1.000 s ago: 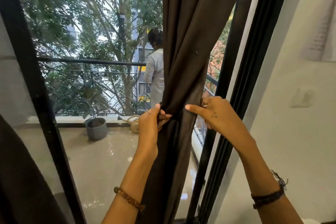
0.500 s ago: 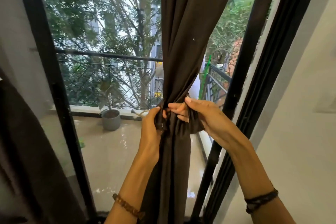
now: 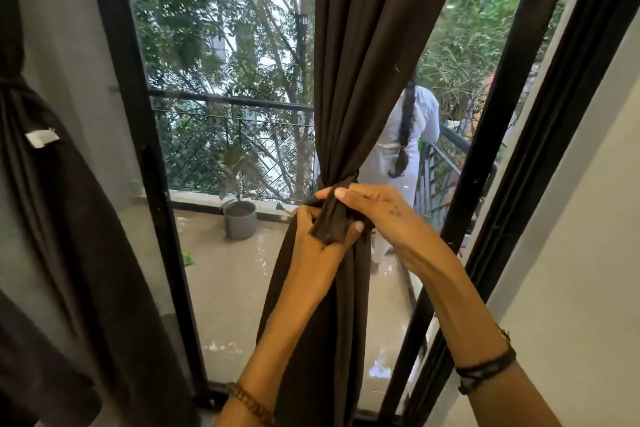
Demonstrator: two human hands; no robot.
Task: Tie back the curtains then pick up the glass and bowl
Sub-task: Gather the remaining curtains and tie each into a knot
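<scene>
We are working at the middle curtain (image 3: 360,80), which hangs gathered in front of the glass door (image 3: 242,288). A band of the same dark cloth, the tie (image 3: 329,218), circles the gathered folds at the waist. Our left hand (image 3: 311,246) is curled around the loose end of the tie and pinches it between thumb and fingers. Our right hand (image 3: 374,212) lies over the top, fingers bent around the same strip just beside the left. Both hands hold cloth; neither is free.

To finish this step well, we judge the following points to matter:

- Keep tension on the strip with one hand while the other passes the end through, so the wrap does not slacken.
- Seat the knot tight against the folds, at the narrowest point.
- Check that no loose fold escapes below the band.

The left curtain (image 3: 69,218) at the near left already appears bound near its top. The glass and bowl are not in view; we cannot tell where they stand.
</scene>
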